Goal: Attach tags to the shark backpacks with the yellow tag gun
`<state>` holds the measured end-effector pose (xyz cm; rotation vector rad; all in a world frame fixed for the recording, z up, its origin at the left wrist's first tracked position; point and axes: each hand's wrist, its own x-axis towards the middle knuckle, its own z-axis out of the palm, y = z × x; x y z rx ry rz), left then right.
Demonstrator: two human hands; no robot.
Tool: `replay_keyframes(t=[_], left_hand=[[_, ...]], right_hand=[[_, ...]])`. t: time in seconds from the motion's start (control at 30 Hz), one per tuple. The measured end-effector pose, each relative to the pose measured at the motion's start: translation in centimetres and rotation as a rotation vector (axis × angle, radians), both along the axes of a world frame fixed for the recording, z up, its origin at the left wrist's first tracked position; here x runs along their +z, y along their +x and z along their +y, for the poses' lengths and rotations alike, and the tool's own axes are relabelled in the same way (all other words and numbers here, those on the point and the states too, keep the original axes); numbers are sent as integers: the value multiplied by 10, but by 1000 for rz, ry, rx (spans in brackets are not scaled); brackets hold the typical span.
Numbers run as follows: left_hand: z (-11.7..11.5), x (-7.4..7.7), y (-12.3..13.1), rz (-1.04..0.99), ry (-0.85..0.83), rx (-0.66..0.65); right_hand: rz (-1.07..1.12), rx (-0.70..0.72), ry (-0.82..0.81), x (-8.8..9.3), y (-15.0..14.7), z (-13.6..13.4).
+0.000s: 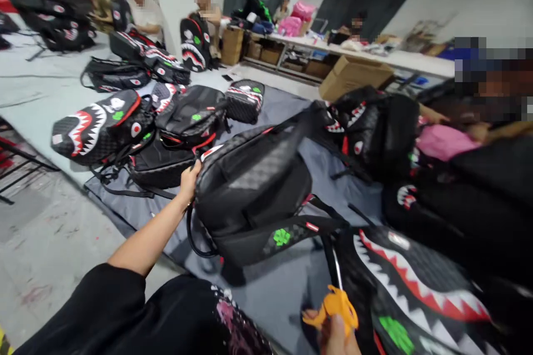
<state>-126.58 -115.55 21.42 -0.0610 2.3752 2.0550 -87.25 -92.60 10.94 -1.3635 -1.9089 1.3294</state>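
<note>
A black backpack (250,188) with checkered panels and a green patch on its strap is tilted up at the centre, its strap side towards me. My left hand (190,180) is closed on its left edge, near the top handle. At the bottom, my right hand (338,335) holds orange-handled scissors (339,308), whose blades point up beside the backpack's hanging straps. Part of my right hand is cut off by the frame edge. Just right of the scissors lies another black backpack (433,283) with a red and white shark-mouth print.
Several shark-print backpacks (97,127) lie on the table, left of and behind the held one. More bags (366,133) are piled at the right, where a person's hands touch pink material (447,141). A cardboard box (353,77) stands behind. Other people sit at the back.
</note>
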Motion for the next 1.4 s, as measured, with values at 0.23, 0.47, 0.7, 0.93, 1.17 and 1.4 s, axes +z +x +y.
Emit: replay_keyframes(t=[0.23, 0.47, 0.7, 0.93, 1.17, 1.4], left_hand=[[-27, -110, 60, -105, -441, -41], [24, -127, 119, 344, -1097, -556], [0, -123, 119, -24, -281, -525], [-20, -123, 94, -865, 132, -476], [-7, -123, 103, -641, -118, -449], [21, -99, 177, 409, -889, -685]], right_hand=[[-73, 127, 16, -4, 53, 13], [-363, 630, 184, 52, -37, 38], [-621, 637, 384, 103, -177, 68], [-768, 1080, 281, 105, -176, 22], [-613, 1122, 170, 130, -190, 19], [-1109, 792, 518, 172, -178, 78]])
